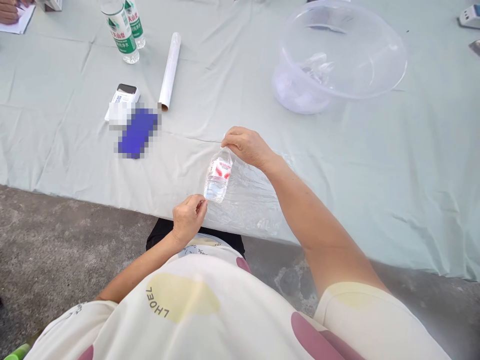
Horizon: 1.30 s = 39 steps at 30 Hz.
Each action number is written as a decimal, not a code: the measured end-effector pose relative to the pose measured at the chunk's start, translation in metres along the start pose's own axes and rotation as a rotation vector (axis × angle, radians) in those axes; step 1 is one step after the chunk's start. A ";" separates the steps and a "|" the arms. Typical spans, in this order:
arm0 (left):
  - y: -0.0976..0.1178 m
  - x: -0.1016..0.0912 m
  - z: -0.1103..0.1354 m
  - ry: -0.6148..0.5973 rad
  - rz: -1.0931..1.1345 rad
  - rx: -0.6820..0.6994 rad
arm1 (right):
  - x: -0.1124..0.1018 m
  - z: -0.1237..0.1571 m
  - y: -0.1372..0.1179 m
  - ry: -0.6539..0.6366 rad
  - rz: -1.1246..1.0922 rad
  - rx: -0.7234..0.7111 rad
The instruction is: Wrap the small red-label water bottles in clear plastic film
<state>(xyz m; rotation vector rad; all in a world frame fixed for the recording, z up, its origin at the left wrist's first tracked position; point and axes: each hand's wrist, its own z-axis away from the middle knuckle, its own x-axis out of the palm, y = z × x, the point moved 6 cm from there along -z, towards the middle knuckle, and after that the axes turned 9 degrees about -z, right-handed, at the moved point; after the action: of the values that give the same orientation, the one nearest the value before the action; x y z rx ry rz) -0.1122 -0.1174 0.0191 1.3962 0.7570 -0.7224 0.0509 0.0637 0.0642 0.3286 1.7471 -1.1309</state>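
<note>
A small clear water bottle [218,175] with a white and red label lies tilted at the table's front edge, between my two hands. My right hand [243,145] is closed at its top end, the fingers covering the cap. At the lower end my left hand [189,215] is closed in a pinch against the bottle's bottom corner. Whether the left fingertips also hold some film there, I cannot tell. A sheet of clear plastic film [258,200] lies spread on the cloth beside the bottle, partly under my right forearm.
A roll of film [170,72], two larger water bottles [122,37] and a white box-like device [123,95] stand or lie at the left, near a blurred blue item [138,132]. A big translucent basin [300,90] holds crumpled clear plastic. Another person's hand [8,11] rests at top left.
</note>
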 end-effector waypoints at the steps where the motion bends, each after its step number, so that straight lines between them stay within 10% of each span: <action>1: 0.002 0.001 0.001 0.024 -0.037 0.048 | 0.000 0.005 0.003 0.021 -0.011 -0.007; 10: 0.031 0.013 0.009 -0.008 -0.153 0.390 | 0.006 0.042 0.022 0.069 -0.138 0.030; 18: 0.051 0.017 0.006 -0.127 0.074 0.333 | 0.028 0.053 0.000 0.163 -0.199 0.098; 23: 0.044 0.002 0.000 0.054 0.041 0.329 | 0.044 0.053 -0.005 0.322 -0.203 0.159; 30: 0.058 0.002 0.005 0.342 -0.419 0.777 | 0.057 0.059 -0.002 0.601 -0.229 0.174; 39: 0.099 0.042 0.004 -0.106 -0.619 1.072 | 0.048 0.073 0.004 0.583 -0.241 0.229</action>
<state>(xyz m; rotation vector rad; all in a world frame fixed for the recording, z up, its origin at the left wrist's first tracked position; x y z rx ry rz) -0.0069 -0.1172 0.0420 2.0497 0.7422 -1.8536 0.0729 -0.0058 0.0161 0.6514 2.2068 -1.5209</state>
